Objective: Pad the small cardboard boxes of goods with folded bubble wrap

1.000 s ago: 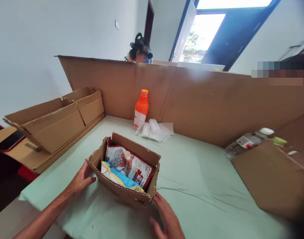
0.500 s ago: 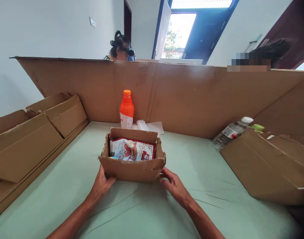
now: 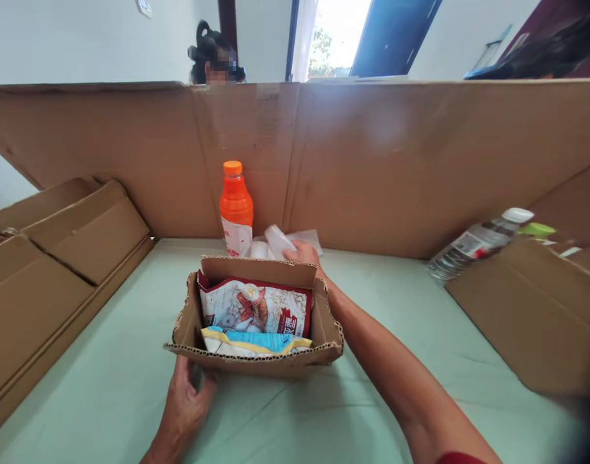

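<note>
Pale green cloth covers a table (image 3: 396, 361), seen from above and in front by the person working at it. A tall cardboard wall (image 3: 396, 161) stands along the far edge. Behind it, part of another person (image 3: 215, 55) shows beside a bright doorway.

A small cardboard box (image 3: 256, 364) sits open on the cloth at the centre, near the viewer. Inside it a red and white snack packet (image 3: 256, 306) leans against the back wall. A blue and yellow packet (image 3: 251, 341) lies in front of it, against the near wall.

The left hand (image 3: 183, 403) grips the box at its near left corner, with the thumb pressed to the front wall and the fingers curled at the bottom edge. The right arm reaches past the box's right side. The right hand (image 3: 302, 252) is just behind the box's back flap, with its fingers on a heap of clear plastic bags (image 3: 280, 241). The flap hides much of this hand, so it is unclear whether the fingers have closed on the plastic.

An orange bottle (image 3: 235, 206) stands upright just left of the bags, close to the cardboard wall. Flattened cartons (image 3: 57, 258) lie stacked along the left side of the table. On the right, a clear water bottle (image 3: 473, 248) lies tilted behind a loose cardboard sheet (image 3: 527, 316).
</note>
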Motion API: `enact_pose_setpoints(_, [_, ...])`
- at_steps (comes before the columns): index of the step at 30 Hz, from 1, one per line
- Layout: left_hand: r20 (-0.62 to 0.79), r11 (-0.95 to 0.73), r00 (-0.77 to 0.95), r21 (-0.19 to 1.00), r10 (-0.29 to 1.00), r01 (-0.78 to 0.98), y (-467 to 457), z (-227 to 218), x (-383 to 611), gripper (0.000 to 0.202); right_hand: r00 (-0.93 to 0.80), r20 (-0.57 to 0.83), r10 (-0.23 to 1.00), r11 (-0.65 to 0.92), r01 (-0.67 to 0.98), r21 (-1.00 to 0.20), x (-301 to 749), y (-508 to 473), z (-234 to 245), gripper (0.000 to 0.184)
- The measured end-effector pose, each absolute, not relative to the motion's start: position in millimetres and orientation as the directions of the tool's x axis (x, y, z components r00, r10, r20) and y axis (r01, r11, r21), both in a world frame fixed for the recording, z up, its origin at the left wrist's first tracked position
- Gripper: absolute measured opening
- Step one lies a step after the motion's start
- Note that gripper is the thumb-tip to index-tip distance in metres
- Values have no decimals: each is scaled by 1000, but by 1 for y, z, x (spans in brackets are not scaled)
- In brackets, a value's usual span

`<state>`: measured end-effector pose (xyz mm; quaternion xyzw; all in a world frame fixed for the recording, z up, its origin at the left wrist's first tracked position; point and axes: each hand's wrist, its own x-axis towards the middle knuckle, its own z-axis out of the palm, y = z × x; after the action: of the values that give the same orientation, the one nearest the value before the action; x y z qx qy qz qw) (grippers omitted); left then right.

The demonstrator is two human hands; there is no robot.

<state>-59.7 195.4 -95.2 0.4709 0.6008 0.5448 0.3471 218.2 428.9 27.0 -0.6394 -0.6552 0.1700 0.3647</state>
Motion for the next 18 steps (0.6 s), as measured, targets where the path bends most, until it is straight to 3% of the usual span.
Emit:
enact_pose_setpoints(6, [99,-57,-250,983,963,172,196,-71,-57,56,87,482,872,262,749,-608,304,322,27,29])
enact_pose_setpoints(8, [107,-58,-235,977,966,206,195,-63,-59,50,-89,417,905,329,768,-550,331,268,20,29])
enact_pose_setpoints(10, [125,-61,-231,962,965,267,192,-57,-62,45,-238,251,938,339,776,-532,345,217,17,39])
enact_pose_setpoints(12, [171,-80,-230,929,958,361,190,-52,-66,42,-227,153,962,274,784,-557,345,178,20,48])
enact_pose_setpoints(15, [253,-112,-226,861,941,496,189,-48,-73,37,-80,173,982,174,743,-646,325,147,30,42])
enact_pose_setpoints(18, [200,-71,-226,877,953,475,190,-48,-77,42,-90,157,983,178,646,-742,289,142,31,45])
